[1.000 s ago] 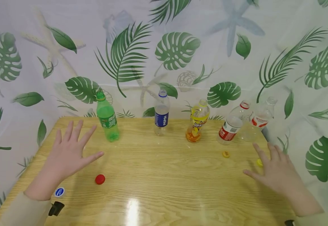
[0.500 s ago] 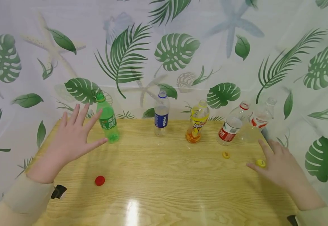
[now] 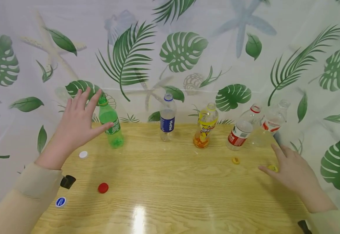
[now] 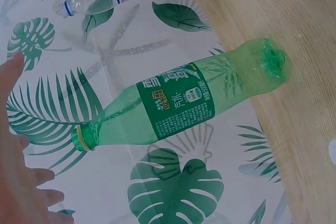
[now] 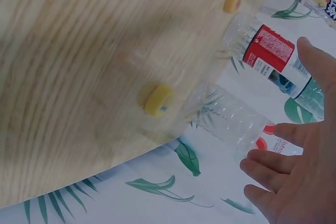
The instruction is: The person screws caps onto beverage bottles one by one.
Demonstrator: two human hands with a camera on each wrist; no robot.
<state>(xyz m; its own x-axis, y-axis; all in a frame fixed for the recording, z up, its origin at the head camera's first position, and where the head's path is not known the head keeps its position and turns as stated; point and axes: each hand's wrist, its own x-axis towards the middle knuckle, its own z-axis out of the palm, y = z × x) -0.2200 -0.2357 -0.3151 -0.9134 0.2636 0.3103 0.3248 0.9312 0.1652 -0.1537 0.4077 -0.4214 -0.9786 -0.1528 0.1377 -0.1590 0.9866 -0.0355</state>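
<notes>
My left hand, fingers spread, hovers beside the green bottle, its thumb overlapping the label in the head view. In the left wrist view the green bottle lies across the picture, its neck toward my fingers. Nothing is held in that hand. Over the table's right side my right hand is held out with parted fingers, also holding nothing. A yellow bottle cap is partly behind its fingers. Beyond it stand a clear bottle with a red-and-white label and a red-labelled bottle.
A Pepsi bottle and a yellow-labelled bottle with orange liquid stand along the table's back. On the wooden table lie a white cap, a red cap, a blue-and-white cap and an orange-yellow cap.
My left hand has moved forward and slightly right, up to the green bottle, uncovering the white cap. My right hand has shifted slightly right. The bottles stand as before.
</notes>
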